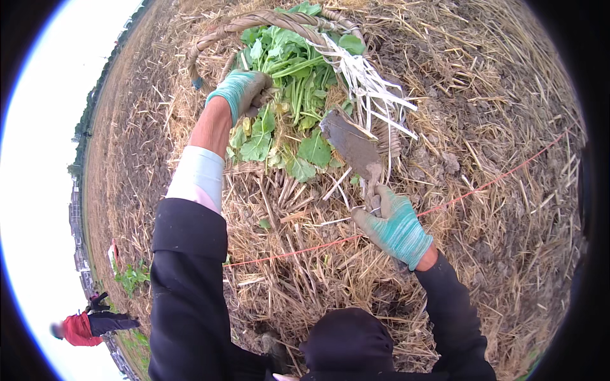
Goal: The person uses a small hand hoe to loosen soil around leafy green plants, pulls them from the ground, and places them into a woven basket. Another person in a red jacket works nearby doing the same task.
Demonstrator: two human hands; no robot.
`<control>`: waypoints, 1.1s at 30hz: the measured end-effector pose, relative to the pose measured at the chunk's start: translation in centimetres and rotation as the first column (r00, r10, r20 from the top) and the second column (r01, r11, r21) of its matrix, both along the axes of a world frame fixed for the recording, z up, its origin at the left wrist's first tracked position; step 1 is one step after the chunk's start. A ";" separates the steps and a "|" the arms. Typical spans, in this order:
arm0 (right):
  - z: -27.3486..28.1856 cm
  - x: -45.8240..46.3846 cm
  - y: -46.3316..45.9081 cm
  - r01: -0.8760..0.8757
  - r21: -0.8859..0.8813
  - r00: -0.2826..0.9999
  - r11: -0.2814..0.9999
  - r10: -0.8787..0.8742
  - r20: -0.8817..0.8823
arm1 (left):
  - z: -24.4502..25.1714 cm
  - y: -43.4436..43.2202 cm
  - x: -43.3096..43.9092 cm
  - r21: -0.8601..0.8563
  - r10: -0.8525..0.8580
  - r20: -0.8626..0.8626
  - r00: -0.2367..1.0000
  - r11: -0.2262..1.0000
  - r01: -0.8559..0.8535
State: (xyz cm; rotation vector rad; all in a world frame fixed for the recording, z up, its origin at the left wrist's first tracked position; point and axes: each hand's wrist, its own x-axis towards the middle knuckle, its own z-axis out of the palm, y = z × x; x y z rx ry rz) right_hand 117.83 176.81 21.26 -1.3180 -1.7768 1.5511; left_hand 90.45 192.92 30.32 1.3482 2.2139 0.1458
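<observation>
A woven basket with a twisted handle lies on the straw-covered soil and holds leafy green seedlings. My left hand, in a muddy teal-and-grey glove, is closed at the stems on the basket's left side; mud hides exactly what its fingers hold. In my right hand, gloved alike, is the handle of a muddy trowel, its flat blade pointing up and left over the basket's right edge. White plastic strips hang from the basket's right side.
A red string runs across the ground, passing by my right hand. Straw and clods of soil lie all round. Far off at the lower left stands a person in a red jacket, near green plants.
</observation>
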 end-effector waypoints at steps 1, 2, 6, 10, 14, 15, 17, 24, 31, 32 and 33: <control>0.3 -0.4 0.6 -0.057 -0.004 0.998 0.998 0.057 0.019 | 0.8 0.0 -0.5 -0.086 -0.059 -0.148 0.987 0.995 0.047; 0.5 -0.9 1.4 -0.102 -0.024 0.995 0.995 0.101 -0.027 | 1.2 0.0 -0.5 -0.028 -0.113 -0.299 0.947 0.994 0.109; 0.8 -5.3 5.2 -0.195 0.203 0.978 0.960 0.206 -0.034 | 1.7 -0.2 0.2 -0.045 -0.136 -0.324 0.936 0.991 0.128; 1.5 -9.8 9.4 -0.351 -0.050 0.936 0.935 0.349 -0.048 | 2.1 0.0 1.1 0.001 -0.208 -0.469 0.859 0.972 0.236; 1.3 -11.1 13.1 -0.255 -0.163 0.967 0.953 0.253 -0.035 | 4.3 -0.2 0.3 0.055 -0.235 -0.552 0.800 0.947 0.316; 1.0 -10.9 13.7 -0.211 -0.212 0.975 0.954 0.222 0.028 | 5.2 -0.4 -0.3 0.026 -0.215 -0.495 0.842 0.965 0.261; 0.1 -10.0 14.5 -0.243 -0.234 0.969 0.942 0.247 -0.009 | 7.9 -2.9 -3.0 0.112 -0.079 -0.279 0.957 0.987 0.114; -1.0 -10.0 13.1 -0.173 -0.194 0.985 0.966 0.173 -0.016 | 17.1 -32.2 -20.9 0.499 0.567 0.108 0.817 0.679 -0.538; 0.0 -12.0 9.3 0.020 -0.192 0.999 0.981 -0.013 0.042 | -6.6 -67.4 -20.5 -0.143 0.582 0.771 -0.259 -0.239 -0.961; 0.3 -11.9 7.7 -0.015 -0.201 0.996 0.980 -0.002 -0.084 | -11.0 -69.3 -19.0 -0.236 0.553 0.731 -0.401 -0.346 -0.908; 0.8 -12.0 6.2 -0.039 -0.229 0.988 0.973 0.004 -0.153 | -14.6 -70.8 -17.3 -0.395 0.449 0.712 -0.540 -0.380 -0.837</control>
